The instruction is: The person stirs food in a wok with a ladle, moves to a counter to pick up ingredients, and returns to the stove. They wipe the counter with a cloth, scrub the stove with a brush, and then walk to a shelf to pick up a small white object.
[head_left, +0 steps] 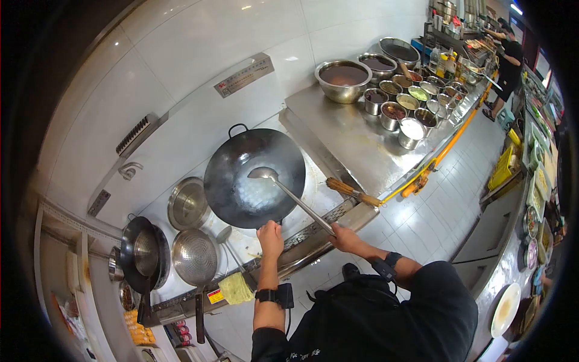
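A big black wok (220,181) sits on the stove, with steam and pale, bubbly-looking liquid at its bottom. At its near rim, my left hand (269,238) is closed in a fist around the wok's near handle, which it mostly hides. My right hand (348,238) grips the end of a long metal ladle (301,204). The ladle slants leftward over the wok, its bowl above the pale middle. Left of the wok are a steel basin (188,202) and a perforated strainer (195,256).
Black pans (134,238) stand far left, near a yellow-green cloth (236,288). A bamboo brush (350,190) lies on the right ledge. Steel seasoning pots (393,114) and a large bowl (344,81) crowd the counter. Another person (509,63) stands far right.
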Tool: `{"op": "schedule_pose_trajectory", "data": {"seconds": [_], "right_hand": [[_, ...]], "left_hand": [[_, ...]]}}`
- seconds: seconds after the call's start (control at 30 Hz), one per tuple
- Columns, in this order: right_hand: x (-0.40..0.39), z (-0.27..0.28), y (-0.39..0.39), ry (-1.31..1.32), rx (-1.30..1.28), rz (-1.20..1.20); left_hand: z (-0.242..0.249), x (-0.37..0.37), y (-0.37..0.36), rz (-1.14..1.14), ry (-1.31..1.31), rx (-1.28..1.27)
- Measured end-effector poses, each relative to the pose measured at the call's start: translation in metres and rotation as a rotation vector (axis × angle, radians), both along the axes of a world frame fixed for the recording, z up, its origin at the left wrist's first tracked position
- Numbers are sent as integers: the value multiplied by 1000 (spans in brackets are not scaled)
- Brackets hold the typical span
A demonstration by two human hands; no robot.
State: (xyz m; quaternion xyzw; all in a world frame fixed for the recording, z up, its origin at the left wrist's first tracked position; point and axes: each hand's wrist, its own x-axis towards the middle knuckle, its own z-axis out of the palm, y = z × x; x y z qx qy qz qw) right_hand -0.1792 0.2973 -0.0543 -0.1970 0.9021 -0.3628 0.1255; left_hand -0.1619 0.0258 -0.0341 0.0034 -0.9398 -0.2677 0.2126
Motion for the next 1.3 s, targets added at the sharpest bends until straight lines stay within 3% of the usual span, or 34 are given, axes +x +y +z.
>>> {"op": "schedule_pose_trajectory", "data": {"seconds": [0.3,0.67,0.93,1.1,1.3], "right_hand": [[-13,-6,-2,-11,26,9],[-64,36,-75,120,213,-60],[-74,28,-84,208,120,49],[-71,15,-46,243,-345,-158],[-27,-61,94,-35,-160,-355]], "left_hand": [[3,0,2,3,51,-8],[1,1,1,-5,42,-26],[-5,0,1,10,40,10],[-11,-1,-5,-17,57,-32],[-4,-1,-1,-126,186,36]]}}
